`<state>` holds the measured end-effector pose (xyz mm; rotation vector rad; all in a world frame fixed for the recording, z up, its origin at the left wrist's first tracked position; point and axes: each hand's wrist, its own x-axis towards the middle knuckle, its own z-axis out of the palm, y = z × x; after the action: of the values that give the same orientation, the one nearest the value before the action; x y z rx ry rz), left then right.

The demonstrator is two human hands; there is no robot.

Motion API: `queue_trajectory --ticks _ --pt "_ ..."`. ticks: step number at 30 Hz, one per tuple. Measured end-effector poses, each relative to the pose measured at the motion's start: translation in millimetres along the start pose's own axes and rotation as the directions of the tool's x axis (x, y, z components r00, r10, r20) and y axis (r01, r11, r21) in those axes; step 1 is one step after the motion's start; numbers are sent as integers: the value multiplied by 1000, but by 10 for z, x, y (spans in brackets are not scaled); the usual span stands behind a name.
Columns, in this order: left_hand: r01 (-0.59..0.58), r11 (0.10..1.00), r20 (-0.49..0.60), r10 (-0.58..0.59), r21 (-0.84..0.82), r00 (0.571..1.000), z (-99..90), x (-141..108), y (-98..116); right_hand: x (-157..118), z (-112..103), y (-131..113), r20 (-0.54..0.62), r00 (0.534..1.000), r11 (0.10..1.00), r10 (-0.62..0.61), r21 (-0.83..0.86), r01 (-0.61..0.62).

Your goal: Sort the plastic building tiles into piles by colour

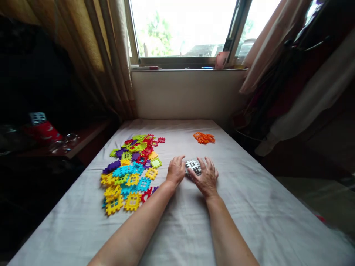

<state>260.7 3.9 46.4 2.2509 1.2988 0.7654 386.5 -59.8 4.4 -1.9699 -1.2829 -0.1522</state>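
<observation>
A small stack of white and black interlocking plastic tiles [193,166] lies on the sheet between my hands. My left hand [175,170] rests at the stack's left side, fingers loosely curved with nothing visible in them. From the right, my right hand [207,177] reaches round the stack with thumb and fingers spread; its thumb lies over the near edge of the tiles. Whether the fingertips press on the tiles is hard to see. To the left spreads a large heap of yellow, blue, purple, red and green tiles [133,180].
Farther back on the right lies a small pile of orange tiles [204,138]. The pale sheet [249,207] covers the whole surface. A window [183,29] and curtain [111,55] stand beyond, with hanging clothes [299,85] at right and a dark shelf [85,142] at left.
</observation>
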Motion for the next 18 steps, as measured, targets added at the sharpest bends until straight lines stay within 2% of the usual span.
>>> queue_trajectory --ticks 2,5,8,10,12,15,18 --pt "-18 1000 -29 18 20 999 -161 -160 -87 -64 -15 -65 92 993 992 -69 -97 78" --pt "-30 998 -78 34 59 996 -577 -379 -351 -102 -30 -133 221 973 973 -73 -200 118" --pt "-24 977 -220 72 213 973 -1145 -507 -787 -57 -33 -190 302 953 958 -40 -259 122" --pt "69 959 -351 33 274 936 -1513 -551 -1146 11 -16 -227 334 942 952 -30 -278 129" --pt "191 947 -474 -47 259 879 -1791 -589 -1516 100 22 -259 346 938 949 -28 -285 134" --pt "318 933 -581 -165 170 797 -1958 -651 -1981 256 117 -281 324 946 951 -15 -287 114" --pt "387 919 -606 -270 68 748 -1900 -696 -2251 413 232 -274 300 954 954 1 -286 88"
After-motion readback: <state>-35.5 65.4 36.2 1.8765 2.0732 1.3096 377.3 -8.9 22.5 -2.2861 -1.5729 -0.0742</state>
